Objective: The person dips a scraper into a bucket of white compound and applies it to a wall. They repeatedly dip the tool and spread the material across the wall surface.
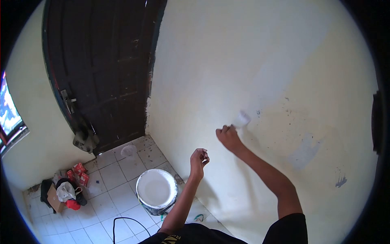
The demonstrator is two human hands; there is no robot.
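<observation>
One blurred, pale tool (243,119): gripped in your right hand (230,138), at the wall (203,73). Your left hand (198,163): half open, fingers bent. One white-topped bucket (157,189): on floor tiles (112,175).

I count two hands (229,138), one blurred tool (243,119), one bucket (157,190), one door (103,65), one window (9,107), one cable (130,218), one carton (54,198).

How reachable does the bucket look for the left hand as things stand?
Probably yes: the left hand is raised beside the bucket, and nothing visible seems to stand between them.
</observation>
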